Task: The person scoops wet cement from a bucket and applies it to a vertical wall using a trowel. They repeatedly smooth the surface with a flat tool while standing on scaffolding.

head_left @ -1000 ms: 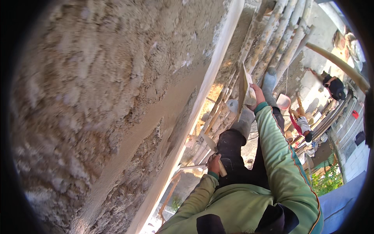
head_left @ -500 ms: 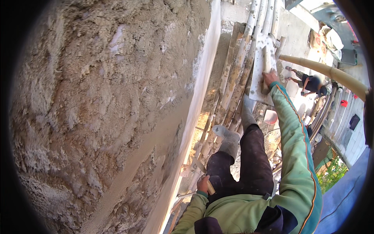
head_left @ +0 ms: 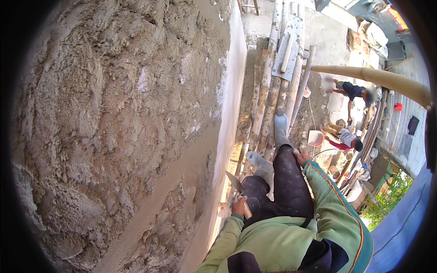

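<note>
My left hand grips a trowel by its wooden handle, its metal blade angled up near the rough, wet-plastered wall on the left. My right hand rests by my dark trouser leg with fingers loosely apart and nothing visible in it. A flat plastering float with a long light handle lies on the bamboo poles beyond my boots. A smooth pale strip runs along the wall's right edge.
Two people work below on the right, among buckets and scattered materials. A pinkish container sits near them. A thick bamboo pole crosses the upper right, and a blue surface borders the lower right.
My right hand has let go of the float and drawn back to my leg. The float lies farther up on the poles. My left hand still holds the trowel.
</note>
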### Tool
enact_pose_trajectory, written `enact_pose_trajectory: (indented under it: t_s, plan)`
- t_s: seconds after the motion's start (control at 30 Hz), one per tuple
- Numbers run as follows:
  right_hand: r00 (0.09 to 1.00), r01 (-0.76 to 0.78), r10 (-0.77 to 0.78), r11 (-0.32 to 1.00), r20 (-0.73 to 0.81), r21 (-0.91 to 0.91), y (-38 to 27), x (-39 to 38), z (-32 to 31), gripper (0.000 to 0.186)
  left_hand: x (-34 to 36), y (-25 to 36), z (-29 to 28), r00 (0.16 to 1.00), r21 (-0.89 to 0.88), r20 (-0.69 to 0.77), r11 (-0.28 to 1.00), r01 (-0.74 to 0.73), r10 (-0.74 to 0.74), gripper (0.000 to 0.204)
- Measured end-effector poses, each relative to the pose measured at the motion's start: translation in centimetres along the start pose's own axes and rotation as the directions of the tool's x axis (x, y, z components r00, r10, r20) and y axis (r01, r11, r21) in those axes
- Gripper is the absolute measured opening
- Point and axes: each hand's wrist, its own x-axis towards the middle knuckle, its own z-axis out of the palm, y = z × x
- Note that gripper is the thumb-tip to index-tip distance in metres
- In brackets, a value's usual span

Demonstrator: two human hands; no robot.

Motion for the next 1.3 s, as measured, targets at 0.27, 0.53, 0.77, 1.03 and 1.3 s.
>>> enact_pose_trajectory:
  t_s: [0.27,0.53,0.77,1.03,1.3]
  plan:
    - [0.977,-0.212,0.207,0.946,0.046,0.246,7.5,-16.4,6.5,0.055,5.4,1.3,-4.4,0.994,0.085,0.104,0.996,-0.031,0.022,0.035]
    - [0.954,-0.253,0.297,0.88,-0.05,0.402,12.2,-23.3,11.3,0.051,8.2,11.4,-6.8,0.945,-0.05,0.326,0.999,-0.009,0.025,0.023]
    - [0.898,-0.29,0.432,0.726,-0.086,0.623,15.6,-21.7,16.8,0.048,6.3,20.4,-4.3,0.939,0.051,0.341,0.996,-0.071,0.05,0.019]
    - [0.901,-0.315,0.393,0.884,-0.185,0.345,16.3,-18.6,10.4,0.036,7.3,28.8,1.7,0.857,0.383,0.512,0.875,-0.295,0.065,0.015]
    - [0.918,0.113,-0.135,0.99,-0.373,-0.081,10.4,-18.3,-12.3,0.026,14.0,38.7,5.1,0.81,0.377,0.582,0.861,-0.342,0.067,0.02]
